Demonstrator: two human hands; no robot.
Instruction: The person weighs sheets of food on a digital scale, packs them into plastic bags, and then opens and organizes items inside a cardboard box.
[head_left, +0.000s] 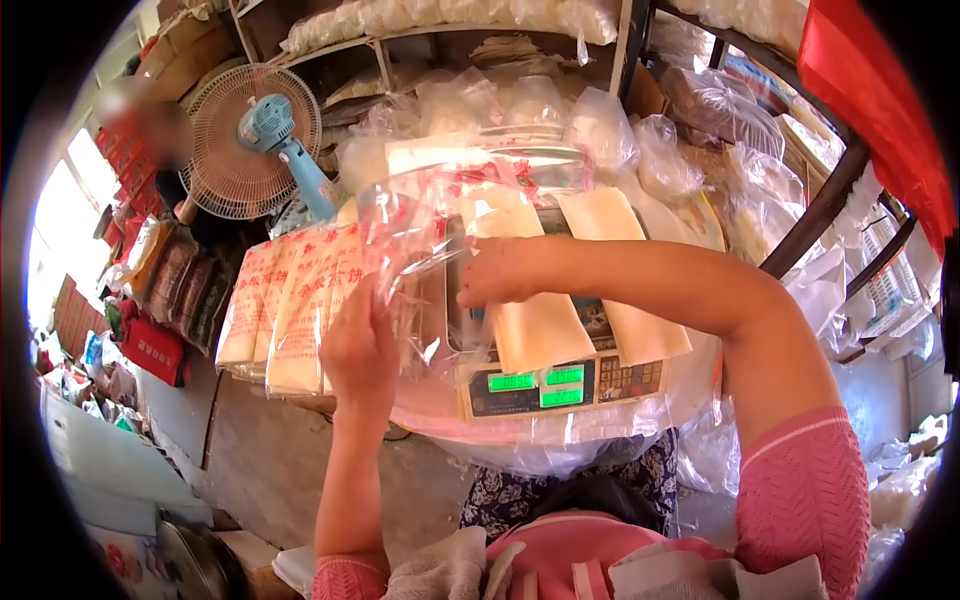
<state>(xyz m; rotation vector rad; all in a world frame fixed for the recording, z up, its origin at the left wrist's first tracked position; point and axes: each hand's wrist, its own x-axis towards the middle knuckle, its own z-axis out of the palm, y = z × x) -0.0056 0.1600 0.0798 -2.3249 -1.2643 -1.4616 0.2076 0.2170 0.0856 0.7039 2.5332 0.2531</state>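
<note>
A clear plastic bag (400, 225) with red print is stretched between my hands at the table's left middle. My left hand (358, 345) has its fingers closed on the bag's near edge. Reaching across from the right, my right hand (500, 272) is curled at the bag's other side, over the scale; its fingertips are partly hidden by glossy film. Two folded stacks of pale flatbread lie on the digital scale (480, 402), a left stack (545, 335) under my right hand and a right stack (640, 325) under my forearm. The scale's green display is lit.
Filled packs (305, 310) with red lettering lie at the table's left. More bagged goods (600, 125) crowd the back, below loaded shelves. A fan (255, 140) stands at the back left, with a person partly visible behind it. A dark rack post (825, 205) slants at right.
</note>
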